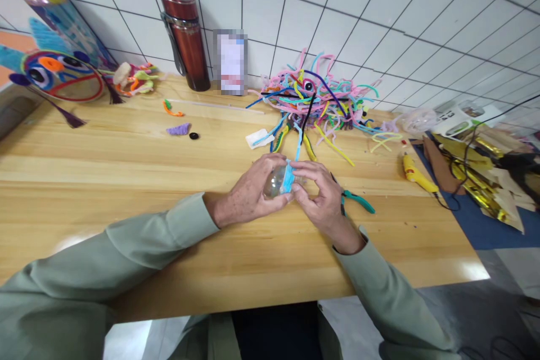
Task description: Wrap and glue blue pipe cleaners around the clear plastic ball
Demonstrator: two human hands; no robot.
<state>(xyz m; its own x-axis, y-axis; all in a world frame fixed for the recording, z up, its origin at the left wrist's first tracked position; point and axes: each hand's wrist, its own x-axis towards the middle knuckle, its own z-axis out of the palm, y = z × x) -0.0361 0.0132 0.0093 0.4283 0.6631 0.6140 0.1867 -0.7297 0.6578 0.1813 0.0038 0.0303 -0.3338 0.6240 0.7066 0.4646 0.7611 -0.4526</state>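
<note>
A clear, rounded plastic bottle (274,183) is held above the table between my two hands. My left hand (252,187) is wrapped round its rounded end. Light-blue pipe cleaner (287,176) circles the bottle in several turns, with a loose end sticking up and away from me. My right hand (319,192) pinches at the wrapped turns and the bottle's other end, which its fingers partly hide. Just beyond the hands lie yellow-and-green-handled pliers (310,147), partly under a pile of pipe cleaners (312,93). Teal-handled pliers (358,201) rest beside my right wrist.
A yellow glue gun (417,174) with a cord lies at right, near gold foil scraps (481,188). Along the wall stand a red-brown thermos (185,39), a phone (230,62) and a decorated face craft (63,76). A purple coil (178,129) lies left of centre.
</note>
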